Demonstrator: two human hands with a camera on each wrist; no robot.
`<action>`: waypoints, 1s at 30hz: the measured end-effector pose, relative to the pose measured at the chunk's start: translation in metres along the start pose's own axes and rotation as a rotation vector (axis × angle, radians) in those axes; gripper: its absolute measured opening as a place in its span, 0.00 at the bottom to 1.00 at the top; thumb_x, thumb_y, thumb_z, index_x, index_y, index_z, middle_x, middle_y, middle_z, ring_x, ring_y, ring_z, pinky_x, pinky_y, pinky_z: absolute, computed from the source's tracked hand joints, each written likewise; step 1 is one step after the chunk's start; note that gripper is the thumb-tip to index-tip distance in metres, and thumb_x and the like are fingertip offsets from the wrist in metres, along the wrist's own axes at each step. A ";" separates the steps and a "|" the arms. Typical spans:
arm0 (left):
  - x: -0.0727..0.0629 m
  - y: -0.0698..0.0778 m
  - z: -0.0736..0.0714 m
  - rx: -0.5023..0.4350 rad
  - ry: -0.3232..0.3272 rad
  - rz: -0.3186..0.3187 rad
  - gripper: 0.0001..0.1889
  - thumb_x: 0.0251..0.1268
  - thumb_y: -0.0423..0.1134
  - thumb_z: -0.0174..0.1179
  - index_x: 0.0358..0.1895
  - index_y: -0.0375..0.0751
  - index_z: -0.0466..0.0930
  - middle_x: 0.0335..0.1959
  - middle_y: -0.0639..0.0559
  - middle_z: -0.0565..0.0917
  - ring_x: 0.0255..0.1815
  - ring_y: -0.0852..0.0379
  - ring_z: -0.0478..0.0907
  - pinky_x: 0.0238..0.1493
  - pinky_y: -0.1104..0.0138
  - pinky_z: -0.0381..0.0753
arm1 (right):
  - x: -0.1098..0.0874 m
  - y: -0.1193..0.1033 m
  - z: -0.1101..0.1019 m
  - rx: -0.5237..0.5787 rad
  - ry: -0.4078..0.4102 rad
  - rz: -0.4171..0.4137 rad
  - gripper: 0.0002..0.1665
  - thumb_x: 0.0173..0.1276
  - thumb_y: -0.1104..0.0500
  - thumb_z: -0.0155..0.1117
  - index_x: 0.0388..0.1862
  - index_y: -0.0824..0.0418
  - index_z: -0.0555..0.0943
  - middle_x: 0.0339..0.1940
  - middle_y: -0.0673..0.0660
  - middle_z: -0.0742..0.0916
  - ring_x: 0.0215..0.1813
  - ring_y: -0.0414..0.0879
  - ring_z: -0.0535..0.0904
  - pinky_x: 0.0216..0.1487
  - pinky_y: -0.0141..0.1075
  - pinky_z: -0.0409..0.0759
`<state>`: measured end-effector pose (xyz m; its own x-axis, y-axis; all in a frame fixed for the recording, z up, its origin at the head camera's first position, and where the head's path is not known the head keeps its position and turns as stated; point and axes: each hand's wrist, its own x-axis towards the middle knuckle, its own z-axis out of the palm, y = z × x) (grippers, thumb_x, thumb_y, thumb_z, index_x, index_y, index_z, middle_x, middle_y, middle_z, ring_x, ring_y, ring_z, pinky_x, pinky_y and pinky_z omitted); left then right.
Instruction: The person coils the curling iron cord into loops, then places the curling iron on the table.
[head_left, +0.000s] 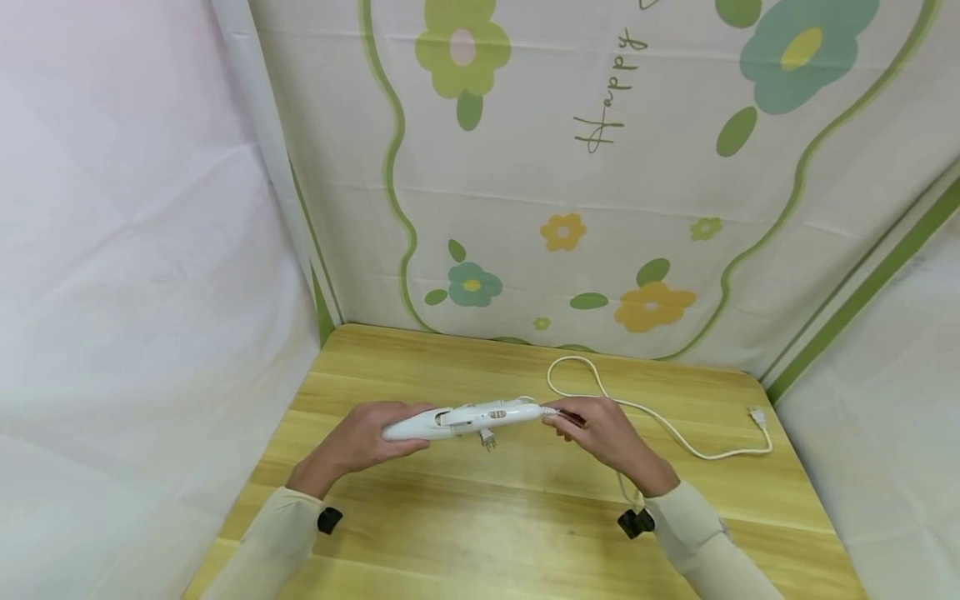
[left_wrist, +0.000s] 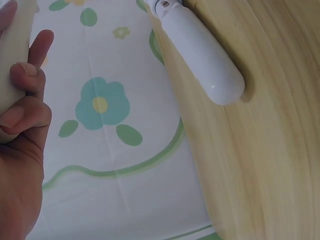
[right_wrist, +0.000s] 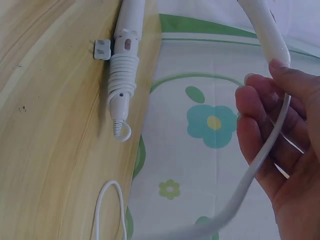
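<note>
My left hand [head_left: 375, 433] grips one end of a white corded hair styling iron [head_left: 472, 419], its fingers curled round the body. The iron is held up over the table, nearly level. At its other end my right hand [head_left: 596, 429] pinches the white cord [right_wrist: 263, 150] where it leaves the handle, the thumb touching the handle's tip. A second white styling iron [right_wrist: 131, 25] lies near the table's back edge, its own cord wound round the handle. Its two-pin plug [right_wrist: 102, 49] sticks out beside it. In the head view the held iron hides most of this second one.
A loose white cord [head_left: 667, 421] loops over the right side of the wooden table [head_left: 465, 533], ending in a plug [head_left: 757, 417]. Behind the table hangs a flowered cloth [head_left: 525, 167]. White cloth walls [head_left: 150, 250] stand at both sides.
</note>
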<state>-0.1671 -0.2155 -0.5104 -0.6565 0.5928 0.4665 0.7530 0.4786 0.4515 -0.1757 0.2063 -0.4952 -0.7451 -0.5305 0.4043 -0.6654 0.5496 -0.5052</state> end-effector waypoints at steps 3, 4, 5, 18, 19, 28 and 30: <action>-0.002 -0.001 -0.004 -0.038 0.017 -0.045 0.28 0.62 0.42 0.81 0.67 0.50 0.88 0.52 0.51 0.94 0.41 0.66 0.85 0.39 0.68 0.84 | 0.000 0.001 -0.002 0.049 0.025 0.005 0.07 0.76 0.60 0.74 0.49 0.55 0.93 0.27 0.43 0.89 0.25 0.33 0.83 0.27 0.26 0.81; -0.002 -0.002 -0.005 -0.048 0.022 -0.062 0.28 0.62 0.42 0.81 0.67 0.51 0.88 0.52 0.51 0.94 0.41 0.66 0.85 0.39 0.68 0.84 | -0.001 0.002 -0.003 0.054 0.033 0.005 0.07 0.76 0.61 0.73 0.49 0.55 0.93 0.27 0.43 0.89 0.25 0.33 0.83 0.27 0.26 0.81; -0.003 -0.002 -0.007 -0.057 0.029 -0.073 0.28 0.62 0.42 0.81 0.67 0.51 0.88 0.52 0.50 0.94 0.41 0.66 0.85 0.38 0.68 0.84 | -0.003 0.003 -0.004 0.058 0.040 0.007 0.07 0.76 0.62 0.73 0.49 0.55 0.93 0.27 0.42 0.89 0.24 0.34 0.83 0.27 0.25 0.80; -0.004 -0.006 -0.007 0.002 0.128 -0.142 0.29 0.61 0.42 0.81 0.68 0.50 0.88 0.46 0.50 0.95 0.29 0.70 0.76 0.28 0.72 0.76 | -0.010 0.006 -0.002 0.120 0.001 0.193 0.15 0.87 0.58 0.61 0.63 0.60 0.88 0.29 0.48 0.88 0.15 0.29 0.70 0.15 0.30 0.73; -0.004 -0.005 -0.006 0.009 0.135 -0.146 0.29 0.61 0.43 0.81 0.67 0.50 0.88 0.46 0.50 0.95 0.30 0.70 0.76 0.28 0.72 0.76 | -0.010 0.006 -0.001 0.127 -0.013 0.215 0.16 0.87 0.57 0.60 0.64 0.60 0.88 0.29 0.49 0.88 0.15 0.30 0.70 0.15 0.31 0.73; -0.006 -0.008 -0.003 0.033 0.196 -0.202 0.30 0.59 0.41 0.82 0.67 0.49 0.88 0.51 0.48 0.95 0.37 0.64 0.84 0.33 0.69 0.81 | -0.014 0.011 0.003 0.285 0.063 0.342 0.16 0.89 0.54 0.57 0.62 0.59 0.87 0.25 0.54 0.85 0.19 0.43 0.77 0.21 0.36 0.80; -0.007 -0.008 -0.004 0.018 0.188 -0.219 0.29 0.60 0.42 0.82 0.67 0.50 0.88 0.51 0.48 0.95 0.37 0.64 0.84 0.33 0.69 0.81 | -0.015 0.012 0.003 0.329 0.085 0.357 0.16 0.89 0.54 0.57 0.62 0.58 0.87 0.25 0.54 0.84 0.21 0.43 0.78 0.22 0.37 0.81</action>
<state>-0.1688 -0.2260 -0.5144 -0.7989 0.3450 0.4928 0.5923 0.5942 0.5442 -0.1721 0.2185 -0.5097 -0.9342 -0.2841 0.2157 -0.3282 0.4474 -0.8320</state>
